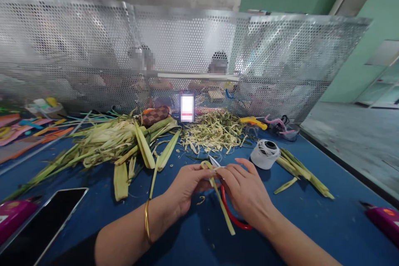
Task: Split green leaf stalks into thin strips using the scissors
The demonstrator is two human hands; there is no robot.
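Observation:
A narrow pale-green leaf strip curls into a small loop between my hands, its free end slanting down toward me. My left hand pinches the strip near the loop; a gold bangle circles that wrist. From the other side my right hand closes its thumb and fingers on the same strip, with the little finger raised. Red-handled scissors lie under my right hand, the blade tip showing beyond the fingers. Whether that hand also bears on the scissors I cannot tell. Another leaf strip runs behind my left wrist.
Left are a heap of leaf strips and a phone. Leaf scraps pile ahead near a lit screen. A white thread spool and leaf stalks sit right. A perforated metal screen closes the back; people show behind.

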